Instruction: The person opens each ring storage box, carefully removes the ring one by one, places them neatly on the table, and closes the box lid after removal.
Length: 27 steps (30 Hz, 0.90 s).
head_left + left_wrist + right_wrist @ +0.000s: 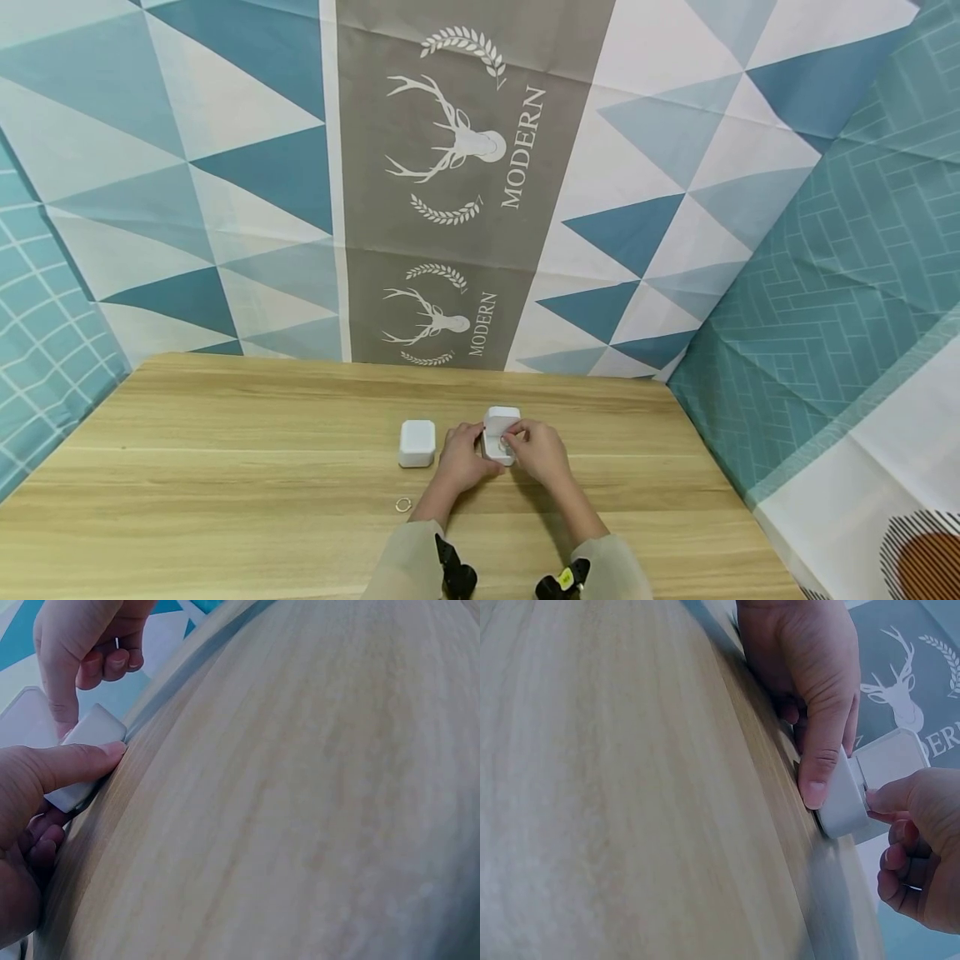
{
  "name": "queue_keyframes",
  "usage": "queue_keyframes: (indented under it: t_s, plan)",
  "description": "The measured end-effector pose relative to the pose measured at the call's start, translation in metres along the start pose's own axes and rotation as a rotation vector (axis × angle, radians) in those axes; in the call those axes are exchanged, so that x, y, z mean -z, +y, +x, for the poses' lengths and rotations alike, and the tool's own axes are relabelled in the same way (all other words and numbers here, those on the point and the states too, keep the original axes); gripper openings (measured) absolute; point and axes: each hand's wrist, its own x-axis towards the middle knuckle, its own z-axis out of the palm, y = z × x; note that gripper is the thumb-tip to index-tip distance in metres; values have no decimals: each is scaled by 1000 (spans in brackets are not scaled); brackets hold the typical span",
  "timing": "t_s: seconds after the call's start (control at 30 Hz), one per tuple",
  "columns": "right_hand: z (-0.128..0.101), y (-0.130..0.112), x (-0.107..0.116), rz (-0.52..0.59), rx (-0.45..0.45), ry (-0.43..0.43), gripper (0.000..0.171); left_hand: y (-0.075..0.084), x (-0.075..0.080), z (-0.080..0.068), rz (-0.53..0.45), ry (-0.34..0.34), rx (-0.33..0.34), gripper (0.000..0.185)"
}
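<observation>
On table, closed box, ring, only head view shows

A light wooden bench with lengthwise grain carries everything; near its middle sits an open white box, lid raised; just to the left of it, apart from it, stands a closed white box; nearer the front edge, a small thin ring lies flat on the wood, well apart from both boxes.
</observation>
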Motion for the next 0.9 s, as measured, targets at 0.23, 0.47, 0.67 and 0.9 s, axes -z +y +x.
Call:
queue_keyframes:
  t_s: [0.23, 0.47, 0.67, 0.9]
  plan:
    - [-2, 2, 2, 8, 8, -1, 14, 0, -1, 0, 11, 1, -1, 79]
    - [-2, 4, 4, 3, 1, 9, 14, 1, 0, 1, -1, -4, 5, 78]
    - [-2, 5, 6, 3, -1, 7, 14, 1, 0, 1, -6, -13, 10, 79]
    - [-1, 5, 9, 0, -4, 0, 14, 1, 1, 0, -6, -12, 10, 79]
